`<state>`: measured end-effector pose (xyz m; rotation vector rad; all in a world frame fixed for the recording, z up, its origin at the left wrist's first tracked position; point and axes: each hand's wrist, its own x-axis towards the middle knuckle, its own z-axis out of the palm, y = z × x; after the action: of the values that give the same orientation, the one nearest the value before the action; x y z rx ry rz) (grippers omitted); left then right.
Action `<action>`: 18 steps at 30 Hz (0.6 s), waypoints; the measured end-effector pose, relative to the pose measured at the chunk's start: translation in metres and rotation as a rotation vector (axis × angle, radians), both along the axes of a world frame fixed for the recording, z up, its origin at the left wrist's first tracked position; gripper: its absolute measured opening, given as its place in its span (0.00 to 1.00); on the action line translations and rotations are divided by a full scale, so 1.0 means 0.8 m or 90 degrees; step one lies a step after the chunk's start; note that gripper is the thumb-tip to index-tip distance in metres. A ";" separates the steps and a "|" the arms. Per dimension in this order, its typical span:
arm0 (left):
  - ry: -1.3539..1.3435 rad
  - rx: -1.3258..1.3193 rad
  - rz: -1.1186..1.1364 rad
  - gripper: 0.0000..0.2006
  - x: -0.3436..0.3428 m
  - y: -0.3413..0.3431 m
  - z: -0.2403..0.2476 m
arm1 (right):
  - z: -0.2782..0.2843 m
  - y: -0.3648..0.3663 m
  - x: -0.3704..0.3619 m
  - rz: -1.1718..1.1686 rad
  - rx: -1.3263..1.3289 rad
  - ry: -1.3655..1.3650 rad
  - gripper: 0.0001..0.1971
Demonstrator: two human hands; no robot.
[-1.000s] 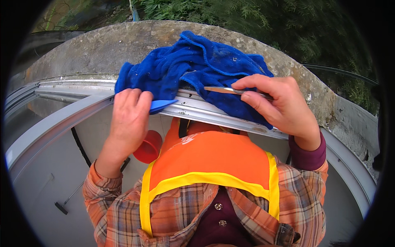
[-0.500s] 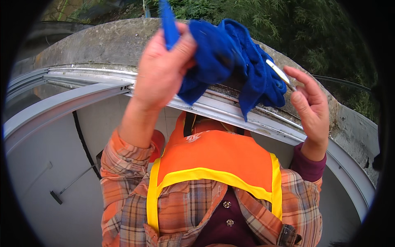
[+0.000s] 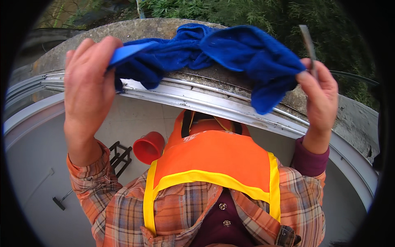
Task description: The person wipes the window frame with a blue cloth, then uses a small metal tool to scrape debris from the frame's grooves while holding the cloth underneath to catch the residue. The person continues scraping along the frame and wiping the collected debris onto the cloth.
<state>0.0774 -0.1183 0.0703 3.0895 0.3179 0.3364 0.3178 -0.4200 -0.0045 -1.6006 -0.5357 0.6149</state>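
A dark blue cloth is stretched out between my two hands over the window sill. My left hand is closed round its left end, and a flat, lighter blue piece, whose kind I cannot make out, sticks out from the same grip. On the other side my right hand pinches the cloth's right end between thumb and finger. A thin, flat metal tool rises from that hand too; its lower part is hidden by the fingers.
Below the cloth runs a white metal window track, with a rough concrete ledge beyond it and green plants outside. Indoors, a red bucket, a dark frame-like stand and a long-handled squeegee are on the floor.
My left hand has moved left and down, and the bunched cloth is now spread wide. My right hand has taken hold of its right end, and the metal tool now points upward.
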 end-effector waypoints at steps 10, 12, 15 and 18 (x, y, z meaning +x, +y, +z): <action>0.245 -0.072 -0.043 0.08 -0.062 -0.008 -0.053 | 0.048 -0.176 0.011 0.071 -0.330 -0.045 0.14; 0.257 -0.096 0.009 0.09 -0.074 -0.012 -0.065 | 0.055 -0.165 0.000 0.183 -0.384 -0.090 0.18; 0.152 -0.125 0.031 0.13 -0.084 -0.019 -0.076 | 0.070 -0.113 -0.023 0.159 -0.240 -0.092 0.17; 0.144 -0.119 0.027 0.17 -0.092 -0.024 -0.084 | 0.068 -0.036 -0.045 0.320 -0.151 -0.239 0.15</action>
<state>0.0038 -0.1376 0.0033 2.9414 0.3949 -0.0432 0.2814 -0.4486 0.0503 -1.8287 -1.2047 0.7731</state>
